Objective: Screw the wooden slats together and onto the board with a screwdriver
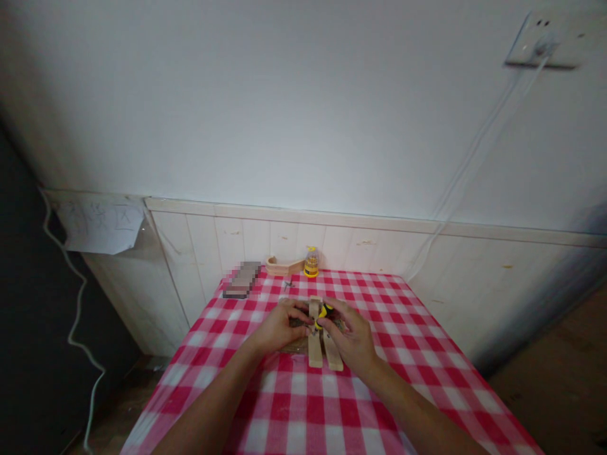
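Two pale wooden slats [315, 344] lie side by side on a table with a red and white checked cloth [308, 404]. My left hand [279, 325] rests on the wooden piece at their left, fingers curled against it. My right hand [348, 335] is closed round a small yellow and black screwdriver [324, 311], its tip down by the slats. A dark flat piece lies partly hidden under both hands.
At the table's far edge stand a yellow bit holder [311, 262], a curved wooden part [282, 266] and a dark flat box [242, 280]. A few small screws [288, 284] lie near them. A white cable [76, 303] hangs at the left wall.
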Motion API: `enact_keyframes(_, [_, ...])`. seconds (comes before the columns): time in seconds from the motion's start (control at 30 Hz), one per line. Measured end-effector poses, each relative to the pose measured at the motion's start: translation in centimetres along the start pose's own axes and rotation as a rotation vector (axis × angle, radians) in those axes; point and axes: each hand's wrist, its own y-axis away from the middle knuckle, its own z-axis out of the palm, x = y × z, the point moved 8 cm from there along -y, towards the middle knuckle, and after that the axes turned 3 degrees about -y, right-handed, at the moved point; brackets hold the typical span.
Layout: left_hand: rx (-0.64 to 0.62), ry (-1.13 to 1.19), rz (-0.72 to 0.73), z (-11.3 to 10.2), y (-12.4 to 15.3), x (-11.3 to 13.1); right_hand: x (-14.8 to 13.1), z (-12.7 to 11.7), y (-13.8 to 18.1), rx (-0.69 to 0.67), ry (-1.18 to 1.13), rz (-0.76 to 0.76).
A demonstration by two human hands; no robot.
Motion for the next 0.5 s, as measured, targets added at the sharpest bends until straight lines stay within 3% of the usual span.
enact_keyframes(0.3, [-0.004,0.007,-0.003,0.1,0.03,-0.37,0.91,-0.36,0.3,0.042,0.004,0.057])
enact_keyframes(0.5, [-0.002,0.021,0.002,0.08,0.0,-0.3,0.05,-0.39,0.44,0.02,0.058,0.035])
